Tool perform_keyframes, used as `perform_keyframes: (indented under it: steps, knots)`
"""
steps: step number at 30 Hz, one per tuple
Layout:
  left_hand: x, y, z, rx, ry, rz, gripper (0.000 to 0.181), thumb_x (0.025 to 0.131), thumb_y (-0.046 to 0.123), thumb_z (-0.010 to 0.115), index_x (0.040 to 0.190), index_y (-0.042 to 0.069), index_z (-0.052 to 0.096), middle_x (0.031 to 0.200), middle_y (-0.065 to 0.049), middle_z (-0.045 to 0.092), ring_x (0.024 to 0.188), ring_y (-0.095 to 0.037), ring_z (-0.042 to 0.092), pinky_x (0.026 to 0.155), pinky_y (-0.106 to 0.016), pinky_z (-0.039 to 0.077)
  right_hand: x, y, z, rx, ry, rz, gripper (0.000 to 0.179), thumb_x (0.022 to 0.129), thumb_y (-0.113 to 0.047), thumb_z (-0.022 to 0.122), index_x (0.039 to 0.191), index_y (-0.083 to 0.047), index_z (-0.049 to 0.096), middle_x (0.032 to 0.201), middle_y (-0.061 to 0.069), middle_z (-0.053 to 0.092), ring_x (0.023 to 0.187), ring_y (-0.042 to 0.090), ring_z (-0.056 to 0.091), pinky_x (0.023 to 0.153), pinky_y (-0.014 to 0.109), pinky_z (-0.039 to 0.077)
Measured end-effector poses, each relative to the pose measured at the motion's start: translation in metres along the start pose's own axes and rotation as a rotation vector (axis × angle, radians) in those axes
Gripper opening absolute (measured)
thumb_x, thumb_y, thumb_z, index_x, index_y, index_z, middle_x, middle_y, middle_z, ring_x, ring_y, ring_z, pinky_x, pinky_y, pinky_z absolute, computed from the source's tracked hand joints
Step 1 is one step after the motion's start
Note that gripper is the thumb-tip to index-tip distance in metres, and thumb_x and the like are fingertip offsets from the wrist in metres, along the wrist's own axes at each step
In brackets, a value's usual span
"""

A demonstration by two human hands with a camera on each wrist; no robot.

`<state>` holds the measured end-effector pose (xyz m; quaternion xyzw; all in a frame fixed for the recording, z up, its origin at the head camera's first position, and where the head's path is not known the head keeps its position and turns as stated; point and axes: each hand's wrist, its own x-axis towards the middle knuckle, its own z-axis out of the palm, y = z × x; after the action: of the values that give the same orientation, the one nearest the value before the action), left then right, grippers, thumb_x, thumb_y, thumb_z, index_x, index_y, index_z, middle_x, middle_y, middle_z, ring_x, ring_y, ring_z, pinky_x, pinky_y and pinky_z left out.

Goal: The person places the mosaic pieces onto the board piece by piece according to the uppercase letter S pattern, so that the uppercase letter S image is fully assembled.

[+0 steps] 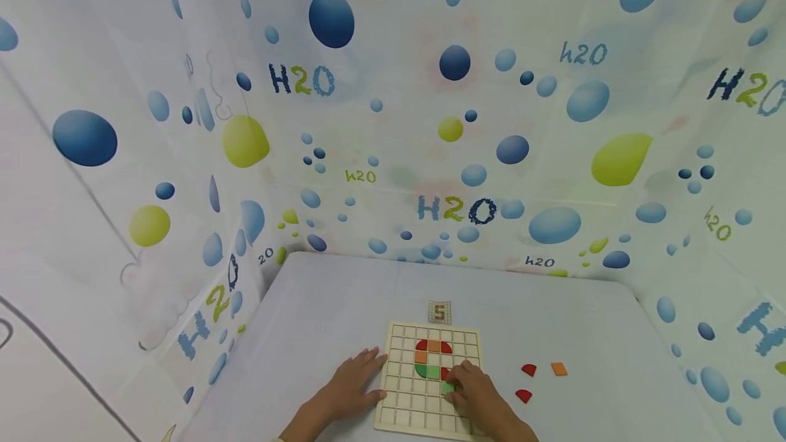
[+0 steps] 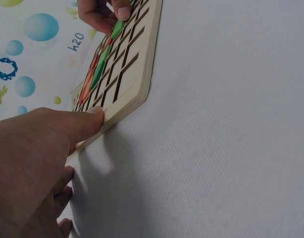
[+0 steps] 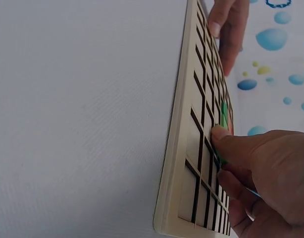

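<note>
Pinched in right hand (image 1: pixel 477 393): green tile (image 2: pixel 117 30), over board's (image 1: pixel 402 409) right half. Left hand (image 1: pixel 353 385), loosely extended, touches left edge. Placing step, apparently; next move likely calls for seating tile flush.

My head camera faced forward and down from above the tabletop (image 1: pixel 334 299), while my wrist cameras looked low and close across the grid board (image 1: pixel 402 406), all three catching it, the left hand (image 1: pixel 355 382) and the right hand (image 1: pixel 477 394).

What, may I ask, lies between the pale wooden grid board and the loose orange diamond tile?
In the head view, a red quarter-circle piece lies between them; a second red piece lies lower in frame.
</note>
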<state>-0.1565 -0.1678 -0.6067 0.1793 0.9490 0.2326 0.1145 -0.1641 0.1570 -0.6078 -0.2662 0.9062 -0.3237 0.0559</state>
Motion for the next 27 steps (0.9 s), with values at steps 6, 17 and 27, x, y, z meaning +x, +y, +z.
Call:
perform_keyframes:
  steps: [6,17,27]
  knots:
    - [-0.001,0.002,-0.0007,-0.004,-0.003,-0.012,0.074,0.099,0.052,0.068,0.159,0.014,0.047,0.166,-0.016,0.042,0.155,-0.041,0.035,0.124,-0.066,0.029,-0.0007,-0.0014,0.0002,-0.013,-0.003,-0.014,0.015,0.097,-0.024,0.079,0.096,-0.021,0.064,0.099,-0.013,0.056,0.088,0.002,0.048,0.076,0.029,0.051]
    - [-0.0009,0.0022,-0.0024,0.01,-0.002,0.011,0.073,0.1,0.051,0.067,0.158,0.012,0.047,0.166,-0.017,0.043,0.154,-0.043,0.037,0.123,-0.067,0.031,-0.0036,-0.0047,0.0025,-0.154,0.036,-0.024,0.013,0.095,-0.026,0.08,0.1,-0.023,0.069,0.102,-0.015,0.062,0.09,0.004,0.049,0.081,0.034,0.053]
    - [-0.0011,0.0023,-0.0029,0.007,0.003,0.021,0.073,0.1,0.05,0.067,0.158,0.011,0.047,0.166,-0.018,0.043,0.154,-0.043,0.036,0.123,-0.067,0.031,-0.0061,-0.0038,0.0036,-0.127,0.043,-0.047,0.01,0.097,-0.021,0.079,0.102,-0.021,0.07,0.104,-0.011,0.062,0.092,0.004,0.053,0.083,0.036,0.055]
